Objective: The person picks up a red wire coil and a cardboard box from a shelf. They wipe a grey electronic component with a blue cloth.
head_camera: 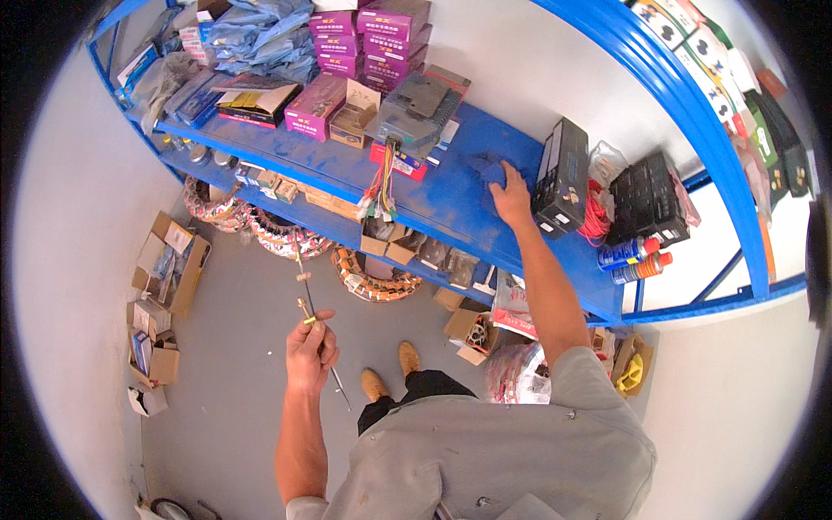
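My left hand [312, 348] is closed around a thin dark rod or cable [308, 286] with small brass-coloured fittings, held over the floor. Its upper end lies in front of a wrapped tyre; the lower end points down past my wrist. Reaching over the blue metal shelf [455, 201], my right hand [511, 192] has its fingertips at a small blue piece [492, 171], perhaps cloth; whether they grip it is unclear. Left of that hand sits a grey finned electrical unit [416, 110] with coloured wires and connectors [383, 188] hanging over the shelf edge. A black box [560, 175] stands just right of the hand.
Purple boxes [335, 45] and blue plastic bags [260, 32] fill the shelf's left part. Spray cans [627, 253] lie at its right end. Wrapped tyres [374, 279] stand below. Open cartons [169, 266] line the left wall; another carton [468, 328] sits near my feet.
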A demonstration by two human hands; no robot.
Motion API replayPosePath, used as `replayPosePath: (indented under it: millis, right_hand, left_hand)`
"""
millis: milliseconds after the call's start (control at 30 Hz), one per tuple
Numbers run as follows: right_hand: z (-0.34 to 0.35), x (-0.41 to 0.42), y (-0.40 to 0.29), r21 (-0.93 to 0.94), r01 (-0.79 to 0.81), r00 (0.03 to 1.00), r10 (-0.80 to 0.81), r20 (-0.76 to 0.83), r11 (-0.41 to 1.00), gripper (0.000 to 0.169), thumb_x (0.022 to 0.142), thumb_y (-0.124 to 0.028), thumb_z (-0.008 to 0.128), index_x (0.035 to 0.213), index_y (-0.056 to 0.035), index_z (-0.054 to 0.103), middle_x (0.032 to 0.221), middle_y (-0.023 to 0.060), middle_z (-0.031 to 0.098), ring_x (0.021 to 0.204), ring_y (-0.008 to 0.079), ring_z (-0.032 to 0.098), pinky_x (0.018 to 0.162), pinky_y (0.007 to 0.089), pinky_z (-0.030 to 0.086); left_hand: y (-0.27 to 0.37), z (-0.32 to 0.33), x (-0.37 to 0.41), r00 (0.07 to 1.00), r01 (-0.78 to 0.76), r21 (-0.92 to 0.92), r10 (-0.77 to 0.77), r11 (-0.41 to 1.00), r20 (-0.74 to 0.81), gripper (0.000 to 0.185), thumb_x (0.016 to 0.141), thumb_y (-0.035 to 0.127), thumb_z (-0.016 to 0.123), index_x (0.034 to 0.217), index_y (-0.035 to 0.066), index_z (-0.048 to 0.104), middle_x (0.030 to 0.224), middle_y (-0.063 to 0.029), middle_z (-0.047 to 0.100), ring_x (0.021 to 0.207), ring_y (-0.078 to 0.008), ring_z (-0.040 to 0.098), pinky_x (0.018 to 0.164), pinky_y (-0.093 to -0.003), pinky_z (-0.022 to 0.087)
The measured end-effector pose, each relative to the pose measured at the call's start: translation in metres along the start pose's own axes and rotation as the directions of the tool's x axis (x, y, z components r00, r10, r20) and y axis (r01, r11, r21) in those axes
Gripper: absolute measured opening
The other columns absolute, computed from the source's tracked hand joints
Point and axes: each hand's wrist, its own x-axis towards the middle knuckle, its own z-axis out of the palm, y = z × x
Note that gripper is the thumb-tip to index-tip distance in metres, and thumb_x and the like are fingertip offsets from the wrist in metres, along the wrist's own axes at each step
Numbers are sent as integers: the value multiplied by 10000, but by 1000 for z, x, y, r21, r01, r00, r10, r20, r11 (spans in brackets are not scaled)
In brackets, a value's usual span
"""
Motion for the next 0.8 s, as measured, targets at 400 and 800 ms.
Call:
replayPosePath:
  millis: [400,800]
  right_hand:
    - [43,-127,-148,265,456,855,-501,134,850,496,664,-39,700,1158,-67,667,1258,107,630,1179,340,532,1038,481,414]
    - [-62,-131,-45,318,343,939,-319,-126,884,503,722,19,654,1221,-50,658,1263,144,655,1168,344,602,1030,415,473]
  left_hand:
    - [-36,22,-15,997,14,-37,-16,999,-78,246,1048,199,546,1201,28,635,645,-9,483,479,-66,330,423,-228,272]
    - [-35,-8,-31,993,-90,-16,88,996,-82,247,1048,181,541,1209,19,636,667,-11,499,485,-72,348,420,-229,295]
